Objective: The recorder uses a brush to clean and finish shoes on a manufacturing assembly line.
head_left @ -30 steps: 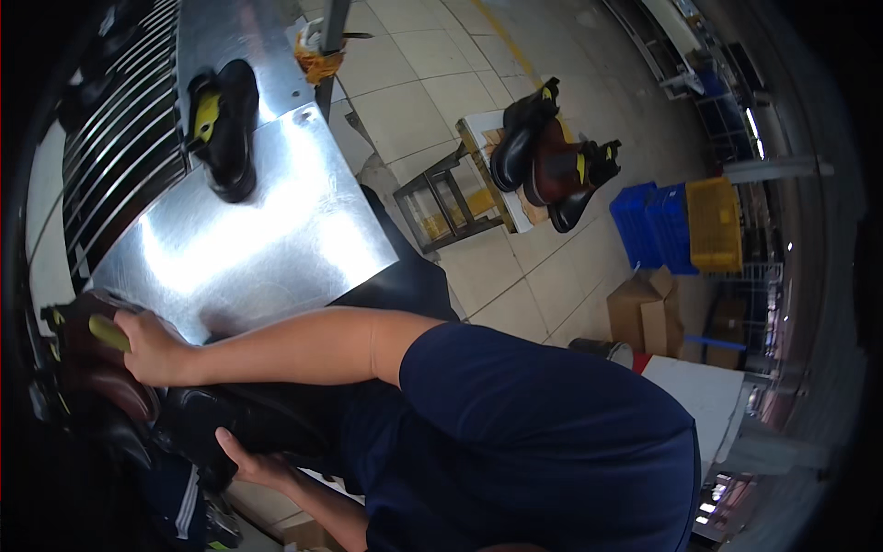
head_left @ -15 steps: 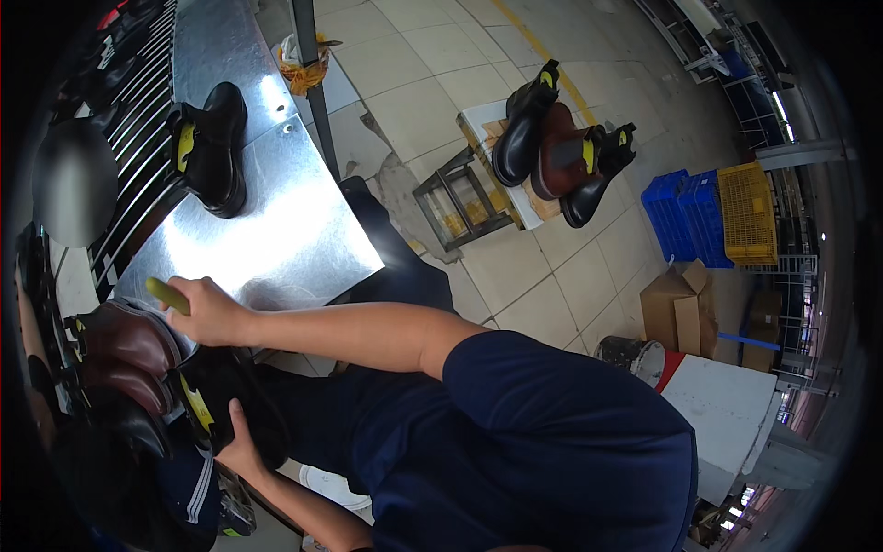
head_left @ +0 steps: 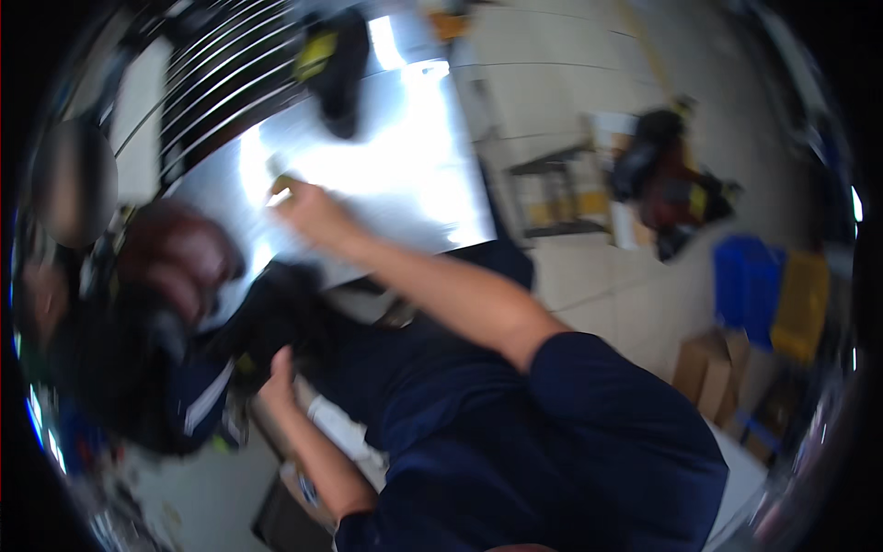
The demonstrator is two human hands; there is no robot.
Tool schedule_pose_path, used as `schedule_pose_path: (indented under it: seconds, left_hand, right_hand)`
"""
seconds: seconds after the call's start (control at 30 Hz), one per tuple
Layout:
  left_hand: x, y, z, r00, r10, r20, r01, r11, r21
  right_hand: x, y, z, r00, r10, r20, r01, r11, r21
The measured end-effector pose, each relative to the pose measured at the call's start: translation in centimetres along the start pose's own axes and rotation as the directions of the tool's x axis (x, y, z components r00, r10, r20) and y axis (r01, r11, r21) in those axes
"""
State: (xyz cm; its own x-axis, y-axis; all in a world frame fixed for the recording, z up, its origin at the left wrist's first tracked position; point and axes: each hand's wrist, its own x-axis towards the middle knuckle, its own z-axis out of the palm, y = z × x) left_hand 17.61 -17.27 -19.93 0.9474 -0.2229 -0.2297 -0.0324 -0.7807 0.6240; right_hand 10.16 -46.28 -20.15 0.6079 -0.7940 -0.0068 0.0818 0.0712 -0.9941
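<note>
My right hand (head_left: 313,216) is closed around a short tool with an olive-green handle (head_left: 286,186). It is over the shiny metal tabletop (head_left: 395,189), and blur hides the tool's working end. Lower down, my left hand (head_left: 278,385), thumb raised, holds a black shoe (head_left: 280,299) at the table's near edge. That shoe is dark and smeared by motion. Brown shoes (head_left: 179,253) are just left of it. Farther up the table stands another black shoe (head_left: 342,78) with a yellow-green patch inside.
A roller rack (head_left: 225,83) adjoins the table on the left. Beside me at the lower left is another person's dark sleeve with white stripes (head_left: 210,400). Shoes (head_left: 667,189) sit on a low stand at right, near blue crates (head_left: 747,285), a yellow crate (head_left: 798,317) and a carton (head_left: 708,373).
The whole view has swung, so the scene appears shifted right and blurred. My right hand, with the tool, has moved from beside the brown shoes out over the metal tabletop.
</note>
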Motion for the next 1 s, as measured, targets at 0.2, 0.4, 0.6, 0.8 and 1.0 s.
schedule_pose_path:
  seconds: [0.2,0.4,0.6,0.8,1.0]
  left_hand:
    - [-2.0,0.3,-0.7,0.918,0.379,0.119,-0.34,0.904,-0.261]
    - [-1.7,0.5,-0.8,0.844,0.484,0.233,-0.532,0.811,0.244]
    - [0.5,-5.3,0.8,0.872,0.49,-0.011,-0.49,0.872,-0.019]
    - [0.8,-5.2,0.4,0.894,0.447,0.029,-0.44,0.889,-0.13]
    - [-0.6,-1.1,-0.4,0.922,0.382,0.062,-0.376,0.923,-0.084]
  right_hand:
    - [-1.0,-5.4,0.4,0.958,0.238,0.16,-0.286,0.84,0.461]
    - [0.0,-4.4,2.7,0.911,0.292,0.292,-0.411,0.716,0.565]
    - [0.3,-5.3,6.2,0.98,0.097,0.175,-0.146,0.945,0.292]
    - [0.5,-7.2,4.2,0.932,0.239,0.273,-0.323,0.889,0.326]
    - [0.7,-4.5,5.3,0.986,-0.008,0.167,-0.021,0.985,0.174]
